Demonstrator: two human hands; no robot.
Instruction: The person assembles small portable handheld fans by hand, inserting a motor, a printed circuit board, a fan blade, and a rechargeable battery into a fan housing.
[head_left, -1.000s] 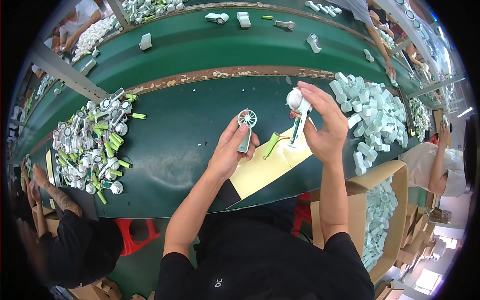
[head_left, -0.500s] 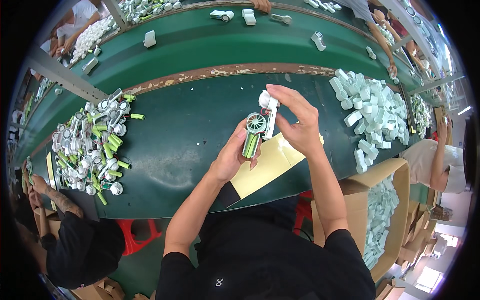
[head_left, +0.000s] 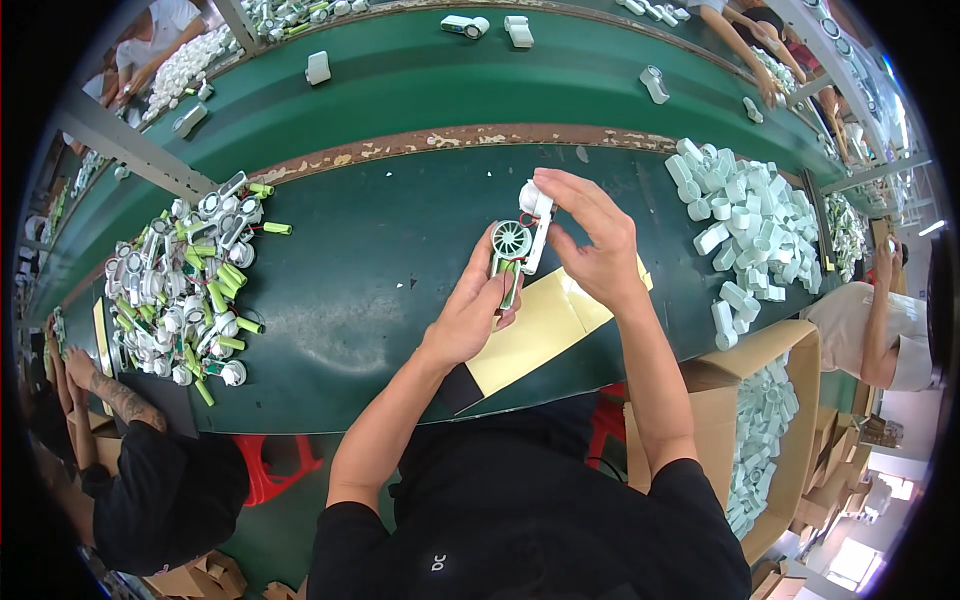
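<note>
My left hand (head_left: 466,316) is closed around a pale green handheld-fan housing (head_left: 511,240) with a round spoked grille at its top. The thumb lies across the green battery (head_left: 508,290) in its handle, partly covering it. Close beside it, my right hand (head_left: 605,250) pinches the upper end of a white fan part (head_left: 538,232), which has a round white piece at its top. Thin red wires run between the two pieces. Both pieces are held above the table, over a yellow sheet (head_left: 545,335).
On the left lies a heap of fan assemblies with green batteries (head_left: 185,285). Pale green housings (head_left: 745,220) are piled on the right, above an open cardboard box (head_left: 690,425) of similar shells. Beyond the table's worn edge runs a green conveyor (head_left: 400,95). Co-workers sit on both sides.
My left thumb has moved over the battery, and the housing has turned slightly. Fan pieces on the conveyor have shifted right. A co-worker's hand at the far edge is gone from view.
</note>
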